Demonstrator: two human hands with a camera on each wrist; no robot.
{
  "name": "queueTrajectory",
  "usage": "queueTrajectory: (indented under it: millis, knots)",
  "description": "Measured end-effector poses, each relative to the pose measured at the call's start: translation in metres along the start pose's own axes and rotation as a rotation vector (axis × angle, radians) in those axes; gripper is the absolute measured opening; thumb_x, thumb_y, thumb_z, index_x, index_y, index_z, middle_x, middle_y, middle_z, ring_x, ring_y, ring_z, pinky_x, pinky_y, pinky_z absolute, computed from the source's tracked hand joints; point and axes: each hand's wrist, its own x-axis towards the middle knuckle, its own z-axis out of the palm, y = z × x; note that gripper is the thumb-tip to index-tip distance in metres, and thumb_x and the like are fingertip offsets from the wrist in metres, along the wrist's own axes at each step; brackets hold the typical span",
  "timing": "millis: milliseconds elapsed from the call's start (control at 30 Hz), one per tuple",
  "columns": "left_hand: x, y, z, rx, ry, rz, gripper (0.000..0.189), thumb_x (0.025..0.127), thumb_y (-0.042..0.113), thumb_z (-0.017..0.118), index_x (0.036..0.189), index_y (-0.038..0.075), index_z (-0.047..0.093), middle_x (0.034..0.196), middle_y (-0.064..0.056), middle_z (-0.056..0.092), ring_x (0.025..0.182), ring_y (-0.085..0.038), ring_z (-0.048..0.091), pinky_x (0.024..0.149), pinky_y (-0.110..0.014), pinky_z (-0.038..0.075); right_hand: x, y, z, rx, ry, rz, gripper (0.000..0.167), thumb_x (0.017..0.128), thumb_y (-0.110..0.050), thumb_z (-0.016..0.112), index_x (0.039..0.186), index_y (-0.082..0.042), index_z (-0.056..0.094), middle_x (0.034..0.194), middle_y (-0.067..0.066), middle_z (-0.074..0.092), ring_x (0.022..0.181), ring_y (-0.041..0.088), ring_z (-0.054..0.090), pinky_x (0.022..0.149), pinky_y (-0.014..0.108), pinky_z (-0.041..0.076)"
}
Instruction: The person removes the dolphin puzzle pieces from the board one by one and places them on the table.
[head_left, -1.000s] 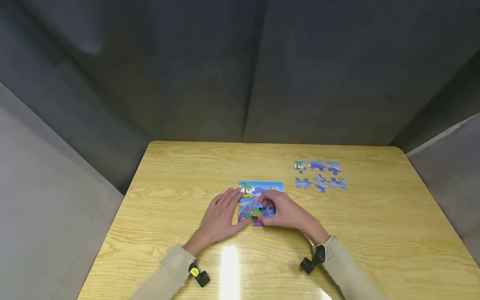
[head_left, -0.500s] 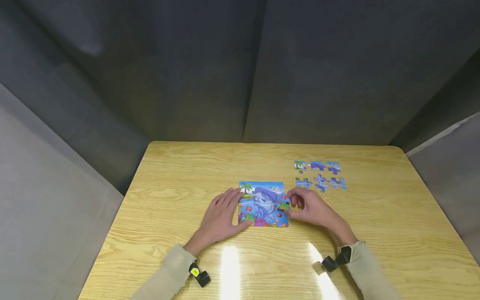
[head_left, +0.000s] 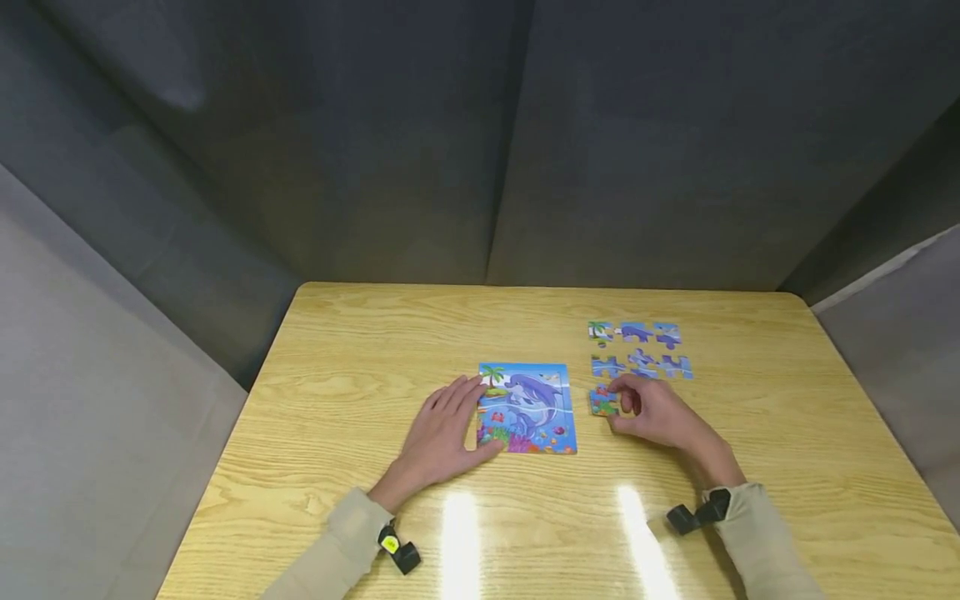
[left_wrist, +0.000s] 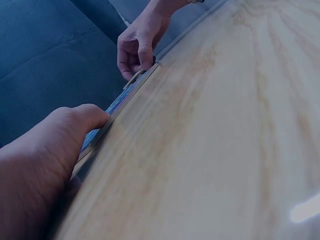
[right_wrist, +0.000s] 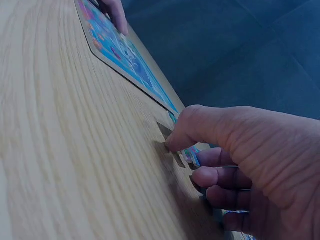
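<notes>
The square jigsaw board (head_left: pixel 534 417), with a dolphin and sea picture, lies flat near the middle of the wooden table. My left hand (head_left: pixel 444 429) rests along its left side, fingers spread, and in the left wrist view the thumb (left_wrist: pixel 92 116) lies on the board's edge. To the board's right, my right hand (head_left: pixel 660 414) pinches a jigsaw piece (head_left: pixel 602 402) with a red crab and green coral between thumb and fingers. It is low over the table, just below the loose pieces. In the right wrist view the fingers partly hide this piece (right_wrist: pixel 190 155).
Two rows of loose jigsaw pieces lie beyond the right hand: an upper row with a palm tree piece (head_left: pixel 598 332) and a dolphin piece (head_left: pixel 636 332), and a lower row with a blue piece (head_left: pixel 606 367). Dark curtains (head_left: pixel 480 150) hang behind the table (head_left: pixel 360 358).
My right hand has carried the crab-and-coral piece off the board to the right, down near the lower row of loose pieces. My left hand has stayed on the board.
</notes>
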Motion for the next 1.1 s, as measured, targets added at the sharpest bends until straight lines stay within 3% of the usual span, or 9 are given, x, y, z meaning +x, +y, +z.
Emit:
queueTrajectory:
  millis: [333, 633, 833, 1100]
  knots:
    - [0.001, 0.001, -0.002, -0.001, 0.007, 0.005, 0.097, 0.094, 0.08, 0.044, 0.165, 0.016, 0.03, 0.171, -0.001, 0.029, 0.159, -0.026, 0.024, 0.123, -0.051, 0.028, 0.0, 0.008, -0.005, 0.025, 0.0, -0.017, 0.039, 0.078, -0.007, 0.082, 0.113, -0.002, 0.067, 0.08, 0.0, 0.058, 0.067, 0.007, 0.047, 0.062, 0.024, 0.043]
    - [0.0, 0.0, -0.002, -0.001, 0.005, 0.01, 0.096, 0.095, 0.08, 0.043, 0.165, 0.016, 0.031, 0.171, -0.001, 0.029, 0.159, -0.025, 0.023, 0.123, -0.051, 0.029, 0.0, 0.002, -0.008, 0.019, -0.03, -0.003, 0.037, 0.081, -0.007, 0.084, 0.114, -0.003, 0.066, 0.082, 0.001, 0.057, 0.067, 0.007, 0.046, 0.062, 0.025, 0.042]
    - [0.0, 0.001, -0.002, -0.009, 0.016, 0.014, 0.095, 0.095, 0.08, 0.044, 0.165, 0.016, 0.032, 0.17, -0.001, 0.031, 0.158, -0.026, 0.025, 0.122, -0.052, 0.029, 0.003, -0.015, -0.001, 0.068, -0.026, -0.058, 0.035, 0.083, -0.006, 0.085, 0.114, -0.001, 0.068, 0.081, 0.005, 0.06, 0.064, 0.006, 0.046, 0.061, 0.025, 0.045]
    - [-0.001, 0.001, -0.001, -0.003, 0.012, 0.006, 0.095, 0.094, 0.079, 0.046, 0.165, 0.018, 0.031, 0.171, 0.0, 0.03, 0.159, -0.025, 0.023, 0.123, -0.051, 0.028, 0.012, -0.059, 0.022, 0.082, -0.08, -0.124, 0.026, 0.089, -0.004, 0.08, 0.113, -0.001, 0.069, 0.08, 0.002, 0.058, 0.064, 0.007, 0.047, 0.064, 0.024, 0.045]
